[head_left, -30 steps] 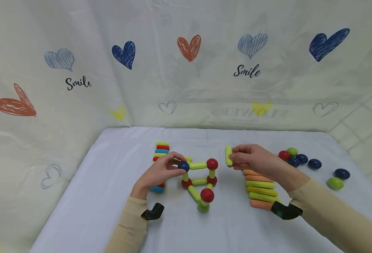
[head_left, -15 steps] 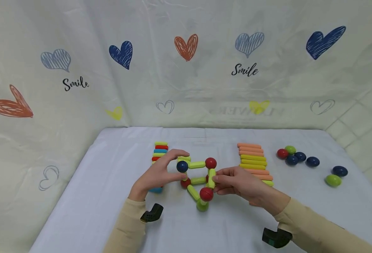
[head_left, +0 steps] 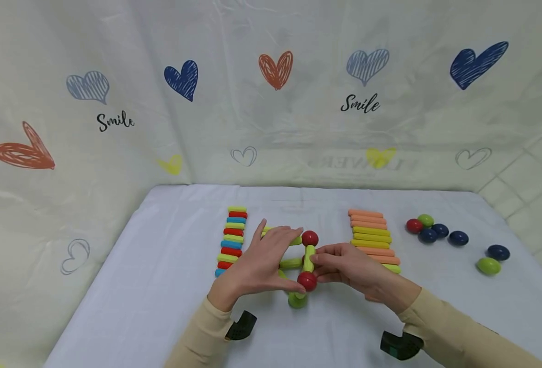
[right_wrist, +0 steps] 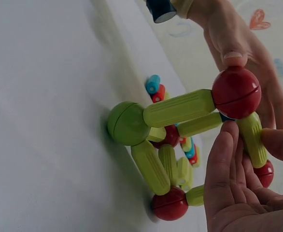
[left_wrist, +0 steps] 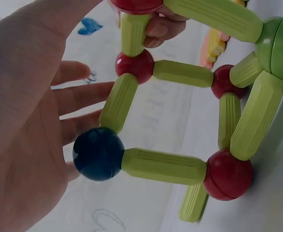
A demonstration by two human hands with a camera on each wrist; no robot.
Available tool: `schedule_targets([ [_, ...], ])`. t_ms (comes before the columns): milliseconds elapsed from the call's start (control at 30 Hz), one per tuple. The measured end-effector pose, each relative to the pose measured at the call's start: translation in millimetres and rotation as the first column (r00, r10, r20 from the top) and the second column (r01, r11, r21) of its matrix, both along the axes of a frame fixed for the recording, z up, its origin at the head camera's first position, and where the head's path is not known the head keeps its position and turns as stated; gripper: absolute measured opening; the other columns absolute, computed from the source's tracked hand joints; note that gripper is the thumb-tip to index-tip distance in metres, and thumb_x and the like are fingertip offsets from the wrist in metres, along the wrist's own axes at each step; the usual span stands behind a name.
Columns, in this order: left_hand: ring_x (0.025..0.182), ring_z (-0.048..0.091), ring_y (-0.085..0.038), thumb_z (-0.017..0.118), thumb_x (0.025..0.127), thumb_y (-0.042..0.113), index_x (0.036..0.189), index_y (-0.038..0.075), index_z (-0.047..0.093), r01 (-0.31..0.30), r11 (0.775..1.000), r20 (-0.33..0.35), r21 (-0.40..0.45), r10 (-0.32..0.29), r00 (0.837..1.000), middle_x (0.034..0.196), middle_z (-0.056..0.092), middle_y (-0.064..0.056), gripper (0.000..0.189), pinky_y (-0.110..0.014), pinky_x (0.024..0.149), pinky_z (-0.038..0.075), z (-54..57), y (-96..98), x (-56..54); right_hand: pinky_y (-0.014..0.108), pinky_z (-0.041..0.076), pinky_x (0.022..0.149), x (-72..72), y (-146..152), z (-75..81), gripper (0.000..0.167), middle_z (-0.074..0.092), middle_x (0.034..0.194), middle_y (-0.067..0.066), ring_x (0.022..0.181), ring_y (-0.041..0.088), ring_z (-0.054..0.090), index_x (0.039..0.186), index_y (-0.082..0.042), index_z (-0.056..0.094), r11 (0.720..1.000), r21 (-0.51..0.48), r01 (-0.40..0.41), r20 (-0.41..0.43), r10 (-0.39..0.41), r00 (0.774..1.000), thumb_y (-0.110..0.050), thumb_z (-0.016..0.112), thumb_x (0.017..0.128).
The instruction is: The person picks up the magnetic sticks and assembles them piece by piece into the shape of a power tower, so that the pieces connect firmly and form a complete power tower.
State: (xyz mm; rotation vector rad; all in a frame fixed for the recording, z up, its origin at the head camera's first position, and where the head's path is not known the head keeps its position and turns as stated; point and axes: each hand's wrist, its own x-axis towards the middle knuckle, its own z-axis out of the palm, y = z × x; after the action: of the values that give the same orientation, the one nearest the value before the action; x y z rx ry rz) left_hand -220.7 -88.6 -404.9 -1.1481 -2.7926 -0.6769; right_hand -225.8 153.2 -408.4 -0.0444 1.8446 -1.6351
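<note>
A frame of light-green ridged sticks and balls stands on the table. My right hand [head_left: 356, 268] pinches a green stick [head_left: 309, 258] between thumb and fingers. That stick spans the near upper red ball [head_left: 307, 281] and the far upper red ball [head_left: 310, 238]. With its thumb, my left hand [head_left: 264, 263] presses the near red ball; its fingers stretch straight toward the far one, and whether they touch it I cannot tell. Below the near ball sits a green ball [head_left: 297, 300]. The dark blue ball [left_wrist: 99, 153], hidden in the head view, shows beside my left palm.
Left of the frame lies a column of short red, blue and green sticks [head_left: 231, 238]. To the right are longer orange, yellow and green sticks [head_left: 371, 237]. Several loose balls, among them a red ball [head_left: 414, 226] and a green ball [head_left: 489, 266], lie farther right.
My right hand has brought the green stick leftward and down onto the frame between two red balls. My left hand has let go of the blue ball and moved right to the red balls.
</note>
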Motion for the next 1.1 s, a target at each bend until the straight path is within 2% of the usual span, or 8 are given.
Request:
schedule_targets([
  [133,0.134,0.038,-0.014,0.076,0.073,0.061,0.152,0.014,0.033,0.01,0.999,0.02,0.03,-0.011,1.0,0.141,0.049,0.002,0.102,-0.057,0.117,0.008,-1.2,-0.9,-1.2,0.03,0.055,0.085,-0.5,0.9,0.2,0.053,0.068,0.104,0.013,0.091,0.022,0.067,0.125,0.004,0.057,1.0,-0.006,-0.011,-0.003,0.011,1.0,-0.036,0.068,0.092],
  [233,0.134,0.038,-0.013,0.079,0.074,0.056,0.151,0.015,0.035,0.023,0.992,0.113,0.122,-0.037,0.993,0.144,0.047,0.003,0.098,-0.051,0.117,0.017,-1.2,-9.5,-5.0,0.031,0.055,0.087,-0.4,2.9,-0.2,0.054,0.068,0.107,0.013,0.094,0.023,0.067,0.128,0.005,0.056,0.999,-0.002,-0.035,-0.019,0.035,0.999,-0.037,0.065,0.094],
  [433,0.132,0.042,-0.015,0.08,0.082,0.031,0.147,0.016,0.04,-0.027,0.926,0.36,0.378,-0.12,0.925,0.146,0.044,0.001,0.077,-0.041,0.109,0.038,-3.1,-38.1,-16.7,0.032,0.055,0.087,2.2,10.8,-7.9,0.046,0.068,0.11,0.012,0.098,0.025,0.066,0.125,0.004,0.058,0.995,0.047,-0.093,-0.066,0.096,0.993,-0.032,0.063,0.096],
  [533,0.126,0.05,-0.02,0.076,0.087,0.02,0.143,0.011,0.044,-0.044,0.892,0.404,0.451,-0.16,0.901,0.142,0.048,-0.009,0.065,-0.039,0.106,0.041,-8.5,-47.5,-23.6,0.032,0.055,0.084,5.6,10.5,-17.8,0.038,0.069,0.104,0.01,0.093,0.023,0.064,0.12,0.002,0.061,0.972,0.148,-0.181,-0.108,0.198,0.974,-0.026,0.064,0.095],
  [633,0.121,0.054,-0.02,0.072,0.089,0.014,0.138,0.006,0.049,-0.062,0.878,0.432,0.475,-0.171,0.885,0.138,0.051,-0.013,0.054,-0.035,0.102,0.045,-14.0,-50.6,-28.5,0.03,0.054,0.075,10.7,3.6,-30.6,0.033,0.068,0.093,0.005,0.084,0.02,0.061,0.113,-0.003,0.065,0.923,0.287,-0.255,-0.16,0.309,0.938,-0.028,0.069,0.09],
  [767,0.113,0.059,-0.019,0.07,0.091,0.015,0.13,0.005,0.056,-0.069,0.889,0.442,0.453,-0.157,0.883,0.13,0.057,-0.008,0.043,-0.03,0.096,0.05,-17.8,-50.3,-30.9,0.025,0.044,0.06,16.7,-8.8,-46.3,0.029,0.061,0.075,-0.002,0.073,0.015,0.056,0.099,-0.011,0.067,0.878,0.404,-0.257,-0.263,0.381,0.887,-0.035,0.075,0.085],
  [933,0.108,0.062,-0.014,0.071,0.091,0.02,0.124,0.012,0.061,-0.081,0.914,0.458,0.398,-0.121,0.881,0.122,0.061,0.002,0.036,-0.028,0.094,0.05,-16.6,-54.1,-29.3,0.021,0.035,0.051,22.8,-19.5,-53.4,0.028,0.052,0.06,-0.007,0.058,0.01,0.05,0.085,-0.014,0.064,0.864,0.466,-0.192,-0.387,0.394,0.834,-0.038,0.078,0.082],
  [1100,0.106,0.061,-0.011,0.076,0.087,0.024,0.119,0.019,0.061,-0.114,0.933,0.529,0.341,-0.09,0.844,0.114,0.063,0.005,0.035,-0.027,0.091,0.052,-10.9,-62.8,-26.6,0.02,0.032,0.048,25.5,-19.5,-50.1,0.025,0.049,0.057,-0.008,0.054,0.008,0.046,0.079,-0.015,0.063,0.85,0.495,-0.18,-0.43,0.42,0.799,-0.036,0.076,0.083],
])
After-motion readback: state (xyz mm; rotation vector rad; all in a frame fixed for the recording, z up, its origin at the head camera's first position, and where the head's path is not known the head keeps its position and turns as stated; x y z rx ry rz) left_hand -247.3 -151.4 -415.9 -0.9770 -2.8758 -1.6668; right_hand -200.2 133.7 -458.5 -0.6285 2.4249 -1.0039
